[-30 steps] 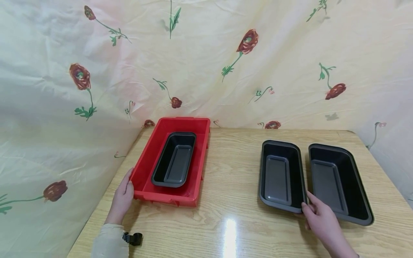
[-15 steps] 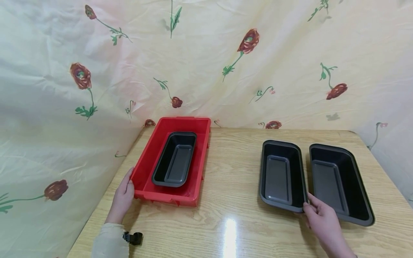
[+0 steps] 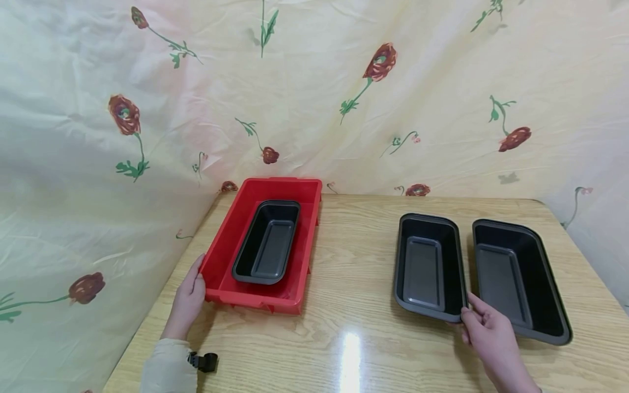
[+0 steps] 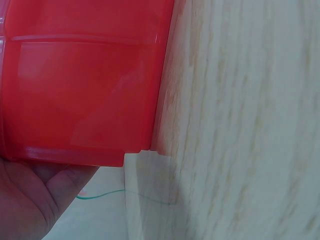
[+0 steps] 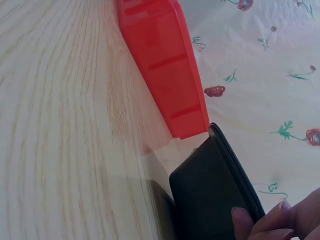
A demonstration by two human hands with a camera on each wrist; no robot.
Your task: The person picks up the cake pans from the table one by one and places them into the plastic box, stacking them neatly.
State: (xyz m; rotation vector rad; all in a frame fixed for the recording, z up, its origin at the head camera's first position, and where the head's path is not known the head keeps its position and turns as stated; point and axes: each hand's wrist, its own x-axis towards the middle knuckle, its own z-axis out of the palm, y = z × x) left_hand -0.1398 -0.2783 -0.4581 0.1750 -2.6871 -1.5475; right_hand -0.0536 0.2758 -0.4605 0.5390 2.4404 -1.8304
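Dark loaf pan (image 3: 423, 273), right side of tabletop (image 3: 354, 262), beside second pan (image 3: 503, 284); right grip (image 3: 491, 335) pinching its near-right rim; left grip (image 3: 189, 300) against red tray (image 3: 307, 240), closure unclear; pan probably light, stiff, smooth; best held by rim

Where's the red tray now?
In the head view, the red tray is on the table's left side, with a black pan inside and the left hand at its near left corner.

A pale, creased cloth (image 3: 304, 93) is hanging behind and along both sides of the counter (image 3: 361, 256), displaying printed red flowers (image 3: 380, 63) on green stems. The wood-grained surface is running lengthwise and, toward the viewer, is reflecting an elongated white patch of light (image 3: 350, 360).
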